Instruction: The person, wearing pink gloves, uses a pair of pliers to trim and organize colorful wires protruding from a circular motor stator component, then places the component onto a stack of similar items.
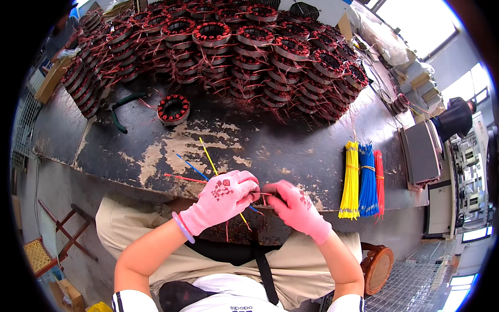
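Both hands wear pink gloves and meet at the table's near edge, above my lap. My left hand is closed round a yellow wire, a blue wire and a red wire, which fan out past its far side. Their other ends stick out below it. Close by on the right, my right hand has its fingers pinched together. A thin reddish wire spans the gap between the two hands' fingertips. The gloves hide what lies inside the grips.
Stacked wound stator cores fill the table's far side. One single stator lies nearer, beside a green-handled tool. At right lie bundles of yellow wires, blue wires and red wires. A wooden stool stands below.
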`<move>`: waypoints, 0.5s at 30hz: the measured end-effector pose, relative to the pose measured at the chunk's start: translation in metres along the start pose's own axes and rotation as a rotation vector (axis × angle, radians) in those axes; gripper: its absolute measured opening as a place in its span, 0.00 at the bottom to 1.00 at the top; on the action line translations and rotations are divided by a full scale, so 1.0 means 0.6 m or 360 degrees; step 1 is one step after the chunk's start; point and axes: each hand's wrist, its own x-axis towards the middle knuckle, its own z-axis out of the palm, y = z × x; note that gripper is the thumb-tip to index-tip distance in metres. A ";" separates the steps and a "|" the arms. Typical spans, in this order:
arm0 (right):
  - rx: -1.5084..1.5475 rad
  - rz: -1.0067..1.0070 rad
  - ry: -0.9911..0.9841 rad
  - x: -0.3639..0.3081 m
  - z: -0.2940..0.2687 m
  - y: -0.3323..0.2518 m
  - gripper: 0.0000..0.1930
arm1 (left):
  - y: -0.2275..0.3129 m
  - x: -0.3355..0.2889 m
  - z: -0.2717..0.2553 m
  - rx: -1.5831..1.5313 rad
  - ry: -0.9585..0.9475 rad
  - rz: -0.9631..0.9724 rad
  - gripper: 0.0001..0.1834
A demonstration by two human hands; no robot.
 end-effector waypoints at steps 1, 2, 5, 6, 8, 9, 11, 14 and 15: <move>-0.0248 -0.0138 0.0011 0.001 -0.003 -0.001 0.08 | 0.001 0.003 -0.002 -0.0001 0.0007 -0.0011 0.07; -0.0497 -0.0272 0.0030 0.007 -0.010 -0.013 0.07 | 0.003 0.005 -0.003 -0.0005 0.0010 -0.0013 0.07; -0.0371 -0.0032 -0.0067 0.018 -0.007 -0.014 0.07 | 0.000 0.002 -0.002 -0.0011 0.0027 0.0013 0.08; 0.0053 0.0415 -0.0183 0.023 -0.005 -0.016 0.08 | 0.001 0.003 -0.002 0.0008 0.0022 0.0039 0.08; 0.1150 0.0974 -0.0264 0.035 0.004 -0.013 0.13 | 0.002 0.004 -0.004 0.0043 0.0017 0.0089 0.08; 0.0888 0.0938 -0.0262 0.033 0.001 -0.014 0.13 | 0.002 0.004 -0.003 0.0022 0.0015 0.0075 0.08; 0.0367 0.0848 -0.0267 0.030 -0.010 -0.027 0.13 | 0.001 0.002 -0.001 -0.0010 0.0014 0.0036 0.08; -0.0695 -0.0076 0.0236 0.003 -0.004 -0.033 0.15 | 0.002 0.000 0.001 -0.0023 0.0007 0.0023 0.08; -0.0981 -0.0367 0.0375 -0.003 -0.002 -0.031 0.18 | 0.002 0.000 0.001 -0.0015 0.0012 0.0025 0.08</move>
